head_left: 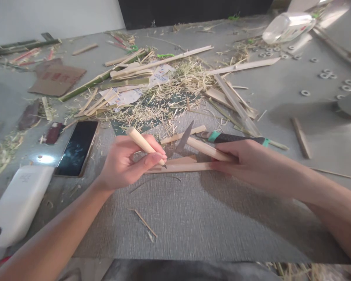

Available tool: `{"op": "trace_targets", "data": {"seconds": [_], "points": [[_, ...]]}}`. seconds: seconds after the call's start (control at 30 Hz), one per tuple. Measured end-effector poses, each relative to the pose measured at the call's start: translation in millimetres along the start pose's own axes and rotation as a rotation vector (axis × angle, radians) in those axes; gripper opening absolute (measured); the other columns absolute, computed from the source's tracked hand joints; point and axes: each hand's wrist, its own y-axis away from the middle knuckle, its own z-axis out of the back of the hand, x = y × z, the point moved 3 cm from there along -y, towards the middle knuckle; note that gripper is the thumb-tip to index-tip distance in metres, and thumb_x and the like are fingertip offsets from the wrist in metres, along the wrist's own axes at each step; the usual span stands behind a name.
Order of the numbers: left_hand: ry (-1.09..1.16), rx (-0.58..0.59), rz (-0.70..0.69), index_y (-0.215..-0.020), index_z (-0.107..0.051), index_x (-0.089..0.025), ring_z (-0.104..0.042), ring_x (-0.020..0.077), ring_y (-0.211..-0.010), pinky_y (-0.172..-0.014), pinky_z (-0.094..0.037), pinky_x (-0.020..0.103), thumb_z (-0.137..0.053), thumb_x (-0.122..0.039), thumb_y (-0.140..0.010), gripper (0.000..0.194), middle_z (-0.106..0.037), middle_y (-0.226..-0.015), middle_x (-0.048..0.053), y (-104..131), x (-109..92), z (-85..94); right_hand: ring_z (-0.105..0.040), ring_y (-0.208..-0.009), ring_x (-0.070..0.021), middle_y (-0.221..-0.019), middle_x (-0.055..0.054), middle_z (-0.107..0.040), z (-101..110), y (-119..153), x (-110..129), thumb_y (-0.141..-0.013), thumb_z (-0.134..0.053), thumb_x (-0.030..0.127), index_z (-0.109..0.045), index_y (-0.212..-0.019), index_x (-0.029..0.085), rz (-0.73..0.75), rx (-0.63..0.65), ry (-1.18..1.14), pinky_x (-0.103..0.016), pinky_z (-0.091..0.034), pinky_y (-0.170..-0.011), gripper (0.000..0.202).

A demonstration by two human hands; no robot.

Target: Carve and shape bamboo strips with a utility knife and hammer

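Observation:
My left hand (131,160) is closed around a thick, pale wooden pencil-like tool (142,141), its dark point touching or just above a flat bamboo strip (187,168). My right hand (236,158) is closed on the pale wooden handle of a knife (203,148). The knife's narrow blade (185,137) points up and to the left. Fingers of the same hand also press or grip the right end of the strip, partly hidden there. Just beyond this hand lies a black and green utility cutter (235,139).
Shavings (160,109) and split bamboo pieces (131,74) cover the table behind my hands. On the left lie a phone (77,148), a white power bank (20,205) and brown cardboard (58,80). A clear bottle (289,27) and several small rings (327,74) are at the right.

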Motion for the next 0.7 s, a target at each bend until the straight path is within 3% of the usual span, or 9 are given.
{"op": "trace_targets", "data": {"seconds": [0.17, 0.33, 0.53, 0.7], "points": [[-0.049, 0.022, -0.012, -0.098, -0.079, -0.024, -0.071, 0.0198, -0.075, -0.069, -0.055, 0.036, -0.068, -0.022, -0.098, 0.012, -0.08, -0.088, 0.006, 1, 3, 0.9, -0.044, -0.059, -0.013, -0.068, 0.002, -0.052, -1, -3, 1, -0.1, -0.054, 0.059, -0.047, -0.072, 0.023, -0.021, -0.031, 0.013, -0.03, -0.03, -0.053, 0.046], [-0.084, 0.04, -0.059, -0.1, -0.079, -0.023, -0.072, 0.0199, -0.077, -0.073, -0.056, 0.037, -0.067, -0.018, -0.098, 0.014, -0.08, -0.091, 0.007, 2, 3, 2.9, -0.042, -0.051, -0.0125, -0.061, 0.002, -0.051, 2, -10, -1, -0.098, -0.06, 0.055, -0.047, -0.068, 0.023, -0.028, -0.096, 0.011, -0.031, -0.027, -0.049, 0.045], [-0.103, 0.062, -0.181, -0.096, -0.078, -0.019, -0.072, 0.018, -0.071, -0.065, -0.056, 0.032, -0.069, -0.013, -0.095, 0.011, -0.08, -0.086, 0.006, 0, 4, -0.8, -0.04, -0.049, -0.0107, -0.058, 0.004, -0.048, 4, -11, 0, -0.099, -0.059, 0.052, -0.047, -0.068, 0.023, -0.021, -0.12, 0.078, -0.029, -0.028, -0.047, 0.044], [-0.162, 0.086, -0.192, -0.096, -0.076, -0.018, -0.072, 0.0174, -0.07, -0.064, -0.055, 0.031, -0.07, -0.012, -0.094, 0.009, -0.08, -0.086, 0.006, -1, 4, -2.4, -0.041, -0.049, -0.0102, -0.058, 0.005, -0.049, 3, -11, 0, -0.099, -0.058, 0.049, -0.048, -0.068, 0.023, 0.014, -0.118, 0.09, -0.028, -0.029, -0.047, 0.042]]}}
